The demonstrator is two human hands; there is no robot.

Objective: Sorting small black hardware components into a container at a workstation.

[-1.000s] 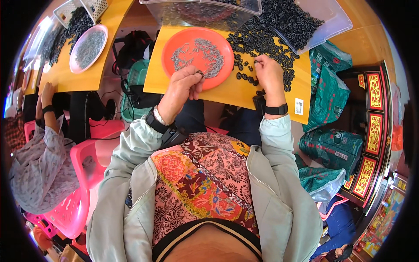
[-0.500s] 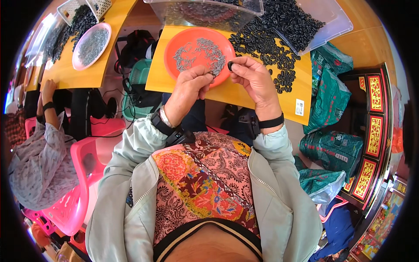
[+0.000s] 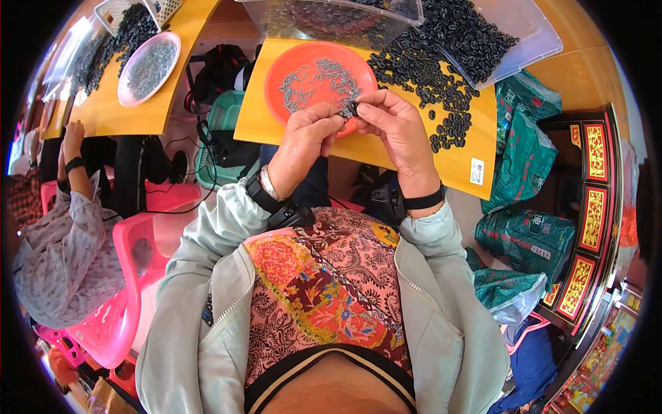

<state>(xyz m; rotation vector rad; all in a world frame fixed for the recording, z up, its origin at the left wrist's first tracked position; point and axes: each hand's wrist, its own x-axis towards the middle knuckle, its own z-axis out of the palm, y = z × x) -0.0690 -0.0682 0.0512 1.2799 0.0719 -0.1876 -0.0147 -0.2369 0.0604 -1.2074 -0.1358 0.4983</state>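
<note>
Head view: small black ring (image 3: 353,108), rubbery-looking, pinched between fingertips of the left hand (image 3: 303,141) and right hand (image 3: 396,131), held over the near rim of the orange plate (image 3: 283,69). Both hands' fingers narrow, closed on the ring. Plate: round, smooth plastic, strewn with small grey metal pieces (image 3: 317,79). Beside it, heap of black rings (image 3: 427,69) spilling from a clear plastic tray (image 3: 524,34) onto a yellow board (image 3: 414,155). White rectangular label (image 3: 476,171) at the board's right corner. Green printed sacks (image 3: 527,238) lower right.
</note>
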